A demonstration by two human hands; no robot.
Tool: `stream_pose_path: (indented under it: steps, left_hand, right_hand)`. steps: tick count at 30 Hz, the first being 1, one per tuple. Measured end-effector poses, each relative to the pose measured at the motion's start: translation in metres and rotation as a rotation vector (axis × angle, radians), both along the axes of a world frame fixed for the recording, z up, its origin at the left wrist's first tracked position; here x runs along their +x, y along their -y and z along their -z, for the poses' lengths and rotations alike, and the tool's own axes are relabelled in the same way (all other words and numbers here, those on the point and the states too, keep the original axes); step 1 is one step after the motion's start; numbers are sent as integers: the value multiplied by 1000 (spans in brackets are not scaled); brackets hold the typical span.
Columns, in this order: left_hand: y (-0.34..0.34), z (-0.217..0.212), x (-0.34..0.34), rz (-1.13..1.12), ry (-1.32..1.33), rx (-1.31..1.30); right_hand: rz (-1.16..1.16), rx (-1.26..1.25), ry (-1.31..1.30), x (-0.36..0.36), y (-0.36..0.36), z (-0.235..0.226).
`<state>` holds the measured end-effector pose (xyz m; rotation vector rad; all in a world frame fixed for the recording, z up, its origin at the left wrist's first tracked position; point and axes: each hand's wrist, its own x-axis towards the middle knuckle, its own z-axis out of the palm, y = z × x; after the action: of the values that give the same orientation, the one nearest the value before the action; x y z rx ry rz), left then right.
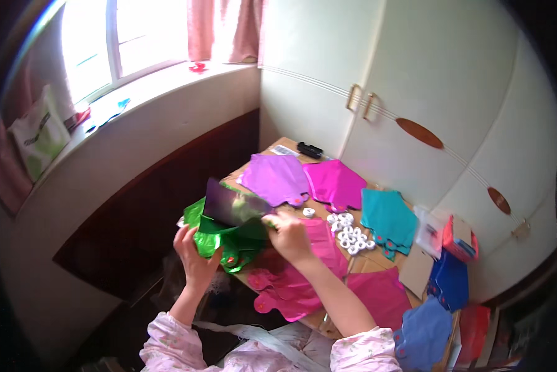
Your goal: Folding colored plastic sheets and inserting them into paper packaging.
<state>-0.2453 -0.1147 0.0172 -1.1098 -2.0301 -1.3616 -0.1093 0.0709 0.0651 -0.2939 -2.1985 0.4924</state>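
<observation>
My left hand [196, 259] grips the lower left side of a shiny green cloth piece [194, 217], thumb apart from the fingers. My right hand [289, 235] is closed in a pinch on the right edge of the same green material. Between the hands stands a dark purplish flap or sheet [225, 203], smeared by motion; I cannot tell if it is part of the green piece. A small red dot shows at the green piece's lower tab. Below and right of it lie pink cloth pieces [328, 248] with round tabs. My right forearm passes over them.
On the cardboard-topped table lie purple [275, 178], magenta [337, 185], teal [387, 217] and blue [426, 332] cloth pieces. White rings [353, 237] are piled mid-table. A black object [310, 150] sits at the far edge. A red box [460, 240] stands right, near white cupboards [415, 74].
</observation>
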Motion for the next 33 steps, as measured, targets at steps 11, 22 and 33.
stream_pose_path:
  steps: [11, 22, 33]
  left_hand:
    - [-49, -21, 172, 1400, 1055, -175]
    - [-57, 2, 249, 1593, 2052, -246]
    - [-67, 35, 228, 1219, 1930, -475]
  right_hand:
    - [824, 366, -128, 263, 5, -123]
    - [573, 465, 499, 308, 134, 5]
    - [614, -228, 89, 362, 173, 81]
